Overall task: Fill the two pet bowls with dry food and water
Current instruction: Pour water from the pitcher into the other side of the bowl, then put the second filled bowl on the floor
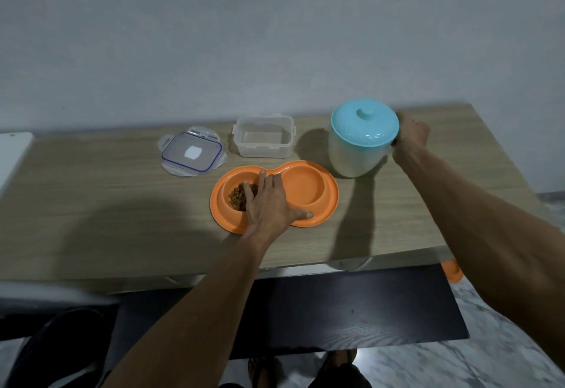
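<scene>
A bare grey wall (275,36) backs the wood-grain counter (107,204), where the right hand (411,136) curls around the side of a lidded white jug (351,155), far right, seemingly ready to pour water. The left hand (269,204) lies flat, fingers straight, steadying the orange double bowl (331,198) nearer centre; kibble (237,199) sits in its left well, the right well empty.

Orange double bowl (305,185) is sitting flat mid-worktop, nearer the front edge: left well holding brown kibble (237,199), right well empty. Teal-lidded white container (351,158) is standing upright toward the back-right corner.
</scene>
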The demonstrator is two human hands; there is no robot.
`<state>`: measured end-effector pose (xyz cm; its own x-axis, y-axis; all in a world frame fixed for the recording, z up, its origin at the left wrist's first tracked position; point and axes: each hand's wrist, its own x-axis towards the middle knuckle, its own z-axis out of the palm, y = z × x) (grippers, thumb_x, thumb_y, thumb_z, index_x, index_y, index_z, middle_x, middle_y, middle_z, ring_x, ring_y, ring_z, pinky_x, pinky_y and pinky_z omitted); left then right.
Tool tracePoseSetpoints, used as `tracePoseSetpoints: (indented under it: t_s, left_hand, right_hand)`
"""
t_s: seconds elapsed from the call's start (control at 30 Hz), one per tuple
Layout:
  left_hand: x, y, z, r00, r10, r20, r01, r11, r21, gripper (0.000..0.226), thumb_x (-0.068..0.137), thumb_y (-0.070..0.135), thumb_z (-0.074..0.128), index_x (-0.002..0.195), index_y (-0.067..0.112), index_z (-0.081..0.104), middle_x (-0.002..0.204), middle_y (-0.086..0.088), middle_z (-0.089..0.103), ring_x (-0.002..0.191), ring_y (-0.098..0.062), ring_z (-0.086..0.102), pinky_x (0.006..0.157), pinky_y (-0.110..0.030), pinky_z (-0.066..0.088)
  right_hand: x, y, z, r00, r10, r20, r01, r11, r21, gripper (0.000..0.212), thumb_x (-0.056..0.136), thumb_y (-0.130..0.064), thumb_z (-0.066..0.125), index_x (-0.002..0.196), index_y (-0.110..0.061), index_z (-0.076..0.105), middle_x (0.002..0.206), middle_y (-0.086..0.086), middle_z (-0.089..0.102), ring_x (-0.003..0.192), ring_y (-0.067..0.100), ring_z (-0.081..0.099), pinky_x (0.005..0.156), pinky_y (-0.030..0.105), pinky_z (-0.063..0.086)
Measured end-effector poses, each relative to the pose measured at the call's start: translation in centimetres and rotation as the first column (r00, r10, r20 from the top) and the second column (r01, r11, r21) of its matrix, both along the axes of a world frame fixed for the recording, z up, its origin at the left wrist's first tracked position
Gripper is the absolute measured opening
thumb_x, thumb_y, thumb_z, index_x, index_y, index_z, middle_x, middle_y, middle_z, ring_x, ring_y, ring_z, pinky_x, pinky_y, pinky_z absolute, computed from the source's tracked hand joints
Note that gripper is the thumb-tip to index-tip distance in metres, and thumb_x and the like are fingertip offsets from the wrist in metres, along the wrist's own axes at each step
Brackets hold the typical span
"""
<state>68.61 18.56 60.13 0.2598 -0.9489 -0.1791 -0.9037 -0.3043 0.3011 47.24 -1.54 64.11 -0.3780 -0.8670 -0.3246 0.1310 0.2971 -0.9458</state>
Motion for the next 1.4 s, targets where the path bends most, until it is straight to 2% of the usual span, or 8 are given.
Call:
tracePoseSetpoints:
  t_s: [0.23, 0.33, 0.4, 0.53, 0.63, 0.77, 1.0, 1.4]
  left_hand:
    - [0.0, 0.1, 0.3, 1.000, -0.009, 0.007, 0.009, 1.000, 0.008, 0.118, 0.064, 0.075, 0.069, 0.150, 0.008, 0.026, 0.159, -0.009, 0.028, 0.152, -0.026, 0.007, 0.119, -0.059, 0.002]
    - [0.2, 0.3, 0.5, 0.999, -0.036, 0.000, 0.036, 0.999, 0.018, 0.120, 0.064, 0.078, 0.066, 0.151, 0.008, 0.022, 0.159, -0.010, 0.025, 0.152, -0.027, 0.007, 0.119, -0.060, 0.002]
    - [0.8, 0.7, 0.7, 0.999, -0.033, -0.024, 0.032, 0.999, -0.024, 0.119, 0.066, 0.081, 0.060, 0.153, 0.011, 0.019, 0.160, -0.008, 0.023, 0.152, -0.027, 0.008, 0.119, -0.060, 0.003]
    - [2.9, 1.8, 1.2, 0.993, 0.093, -0.075, -0.107, 0.971, -0.211, 0.102, 0.080, 0.078, 0.044, 0.153, 0.010, 0.021, 0.160, -0.008, 0.024, 0.149, -0.026, 0.018, 0.118, -0.057, 0.012]
    - [5.0, 2.6, 1.2, 0.945, 0.308, -0.110, -0.325, 0.915, -0.237, 0.085, 0.089, 0.066, 0.040, 0.149, 0.007, 0.027, 0.155, -0.013, 0.033, 0.142, -0.030, 0.031, 0.114, -0.050, 0.028]
    - [7.7, 3.3, 0.1, 0.815, 0.541, -0.210, -0.557, 0.830, -0.024, 0.081, 0.090, 0.058, 0.044, 0.144, 0.000, 0.031, 0.149, -0.021, 0.038, 0.137, -0.035, 0.037, 0.110, -0.046, 0.033]
    - [9.0, 3.9, -0.8, 0.808, 0.556, -0.196, -0.557, 0.829, 0.057, 0.064, 0.086, 0.051, 0.057, 0.127, 0.001, 0.055, 0.132, -0.020, 0.051, 0.124, -0.036, 0.046, 0.098, -0.046, 0.043]
    - [6.4, 6.5, -0.9, 0.736, 0.603, -0.307, -0.598, 0.792, 0.123, 0.054, 0.072, 0.054, 0.067, 0.097, 0.007, 0.072, 0.098, -0.015, 0.070, 0.092, -0.036, 0.065, 0.079, -0.045, 0.057]
  right_hand:
    - [-0.6, 0.9, -0.1, 0.995, -0.082, -0.063, 0.083, 0.996, 0.022, 0.023, 0.075, -0.031, 0.061, 0.060, -0.016, 0.055, 0.063, -0.002, 0.056, 0.063, 0.022, 0.053, 0.058, 0.033, 0.042]
    - [-1.1, 2.2, -0.2, 0.976, -0.155, -0.153, 0.167, 0.983, 0.072, 0.036, 0.087, -0.039, 0.044, 0.088, -0.012, 0.068, 0.094, 0.008, 0.067, 0.095, 0.031, 0.064, 0.085, 0.041, 0.053]
    - [-1.5, 3.5, -1.0, 0.967, -0.190, -0.169, 0.214, 0.968, 0.133, 0.046, 0.093, -0.034, 0.037, 0.115, -0.004, 0.065, 0.113, 0.015, 0.064, 0.106, 0.032, 0.061, 0.091, 0.042, 0.052]
    - [-0.6, 7.6, -3.2, 0.958, -0.125, -0.258, 0.194, 0.946, 0.260, 0.054, 0.092, -0.033, 0.042, 0.132, 0.003, 0.051, 0.133, 0.022, 0.058, 0.116, 0.041, 0.058, 0.100, 0.047, 0.048]
    - [1.8, 11.4, -4.8, 0.958, 0.040, -0.286, 0.057, 0.944, 0.324, 0.066, 0.086, -0.046, 0.045, 0.134, 0.000, 0.050, 0.134, 0.020, 0.055, 0.116, 0.042, 0.056, 0.099, 0.048, 0.048]
    - [4.7, 13.9, -6.2, 0.873, 0.241, -0.423, -0.098, 0.938, 0.333, 0.086, 0.067, -0.068, 0.044, 0.120, -0.003, 0.061, 0.122, 0.020, 0.059, 0.105, 0.041, 0.060, 0.090, 0.049, 0.054]
    - [8.3, 16.1, -6.0, 0.699, 0.431, -0.571, -0.217, 0.888, 0.405, 0.080, 0.062, -0.069, 0.055, 0.112, -0.006, 0.065, 0.115, 0.015, 0.058, 0.097, 0.037, 0.063, 0.083, 0.050, 0.057]
    - [5.1, 19.2, -5.7, 0.779, 0.360, -0.513, -0.153, 0.903, 0.402, 0.073, 0.059, -0.059, 0.066, 0.109, -0.006, 0.066, 0.110, 0.014, 0.063, 0.089, 0.036, 0.066, 0.076, 0.047, 0.060]
